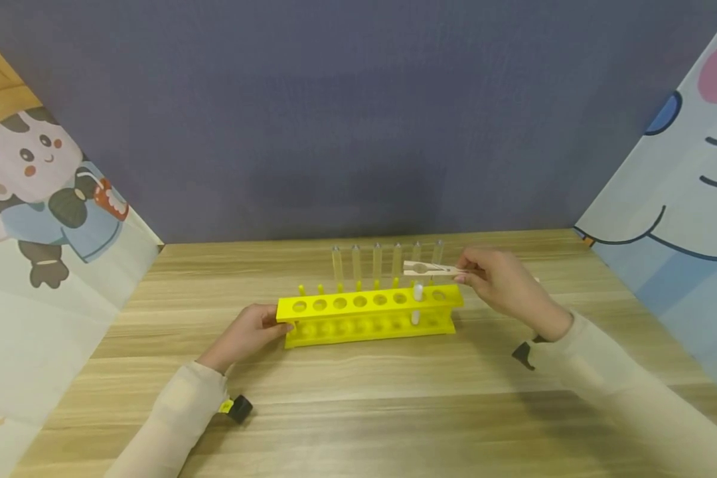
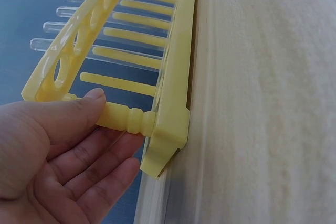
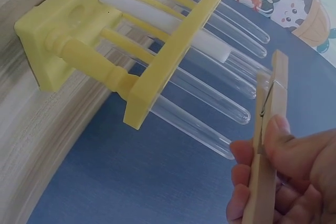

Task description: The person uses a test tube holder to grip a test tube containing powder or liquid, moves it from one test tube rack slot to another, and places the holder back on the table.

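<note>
A yellow test tube rack point(image 1: 370, 312) stands on the table. My left hand point(image 1: 247, 335) grips the post point(image 2: 116, 117) at its left end, thumb on one side and fingers behind. In my right hand point(image 1: 496, 279) is a wooden test tube clamp point(image 3: 262, 177), pinched between thumb and fingers. The clamp's tip is at the clear upper end of a test tube point(image 3: 210, 45) with white contents, which stands in a hole near the rack's right end. Whether the clamp bites on that tube I cannot tell.
Several clear test tubes point(image 1: 377, 259) sit upside down on the pegs along the rack's back. A dark blue panel point(image 1: 358, 133) rises behind the wooden table point(image 1: 346, 411). Printed cartoon walls point(image 1: 54, 299) flank both sides.
</note>
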Demonstrator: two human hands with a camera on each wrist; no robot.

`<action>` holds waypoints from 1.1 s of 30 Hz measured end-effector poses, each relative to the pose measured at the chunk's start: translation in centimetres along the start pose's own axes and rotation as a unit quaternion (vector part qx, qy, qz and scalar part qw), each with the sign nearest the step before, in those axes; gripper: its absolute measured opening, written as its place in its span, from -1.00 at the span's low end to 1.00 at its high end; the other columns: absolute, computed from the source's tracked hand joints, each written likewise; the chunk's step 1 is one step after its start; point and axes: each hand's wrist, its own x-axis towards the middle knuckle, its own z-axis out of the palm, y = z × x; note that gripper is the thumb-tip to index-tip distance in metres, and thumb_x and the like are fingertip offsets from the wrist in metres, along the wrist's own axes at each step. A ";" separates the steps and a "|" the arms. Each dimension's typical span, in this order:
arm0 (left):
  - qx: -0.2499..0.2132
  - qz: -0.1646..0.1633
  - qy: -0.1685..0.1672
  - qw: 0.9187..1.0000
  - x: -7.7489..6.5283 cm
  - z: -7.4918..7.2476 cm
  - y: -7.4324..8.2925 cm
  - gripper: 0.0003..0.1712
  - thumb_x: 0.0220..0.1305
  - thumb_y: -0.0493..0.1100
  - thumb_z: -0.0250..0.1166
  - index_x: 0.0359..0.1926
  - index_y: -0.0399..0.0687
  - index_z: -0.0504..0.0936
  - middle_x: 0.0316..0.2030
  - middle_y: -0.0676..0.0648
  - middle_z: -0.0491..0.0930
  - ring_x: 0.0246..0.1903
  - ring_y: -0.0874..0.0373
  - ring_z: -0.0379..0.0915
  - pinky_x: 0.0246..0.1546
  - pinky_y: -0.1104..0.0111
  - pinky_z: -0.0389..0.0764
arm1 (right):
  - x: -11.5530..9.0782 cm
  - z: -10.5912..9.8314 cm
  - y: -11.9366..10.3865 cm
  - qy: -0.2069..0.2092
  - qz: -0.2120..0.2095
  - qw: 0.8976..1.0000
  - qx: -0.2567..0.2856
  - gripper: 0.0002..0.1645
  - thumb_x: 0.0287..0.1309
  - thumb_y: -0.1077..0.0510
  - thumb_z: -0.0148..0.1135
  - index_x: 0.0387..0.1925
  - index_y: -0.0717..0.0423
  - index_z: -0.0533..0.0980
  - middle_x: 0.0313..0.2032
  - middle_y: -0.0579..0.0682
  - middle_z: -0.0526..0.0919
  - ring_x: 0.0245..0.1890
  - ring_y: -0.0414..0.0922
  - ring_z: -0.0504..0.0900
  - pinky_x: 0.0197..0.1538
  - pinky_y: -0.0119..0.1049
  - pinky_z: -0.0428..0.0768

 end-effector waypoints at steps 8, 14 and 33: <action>0.004 -0.004 0.003 1.000 0.0 0.0 0.2 -0.72 0.25 -0.26 0.25 -0.01 -0.17 0.61 -0.03 -0.14 0.62 0.01 -0.01 0.51 0.07 0.12 0.53 | -0.2 0.3 0.1 -0.002 0.000 1.000 -0.002 -0.86 0.02 0.30 0.35 -0.45 0.12 0.51 -0.61 -0.12 0.46 -0.61 -0.21 0.27 -0.53 -0.37 0.30; 0.008 -0.004 0.003 1.000 0.0 0.0 0.3 -0.70 0.24 -0.27 0.25 0.01 -0.18 0.60 -0.02 -0.15 0.62 0.01 -0.03 0.51 0.07 0.11 0.52 | -0.3 0.7 0.4 -0.004 -0.004 1.000 0.003 -0.84 0.02 0.30 0.35 -0.46 0.12 0.49 -0.62 -0.13 0.42 -0.61 -0.22 0.25 -0.54 -0.38 0.27; -0.001 -0.004 0.003 1.000 0.1 0.0 0.1 -0.72 0.24 -0.26 0.26 -0.01 -0.17 0.61 -0.02 -0.13 0.62 0.02 -0.01 0.50 0.09 0.11 0.51 | -0.7 1.7 1.1 -0.023 0.012 1.000 0.003 -0.82 0.03 0.31 0.35 -0.46 0.09 0.47 -0.63 -0.13 0.39 -0.63 -0.22 0.23 -0.53 -0.37 0.25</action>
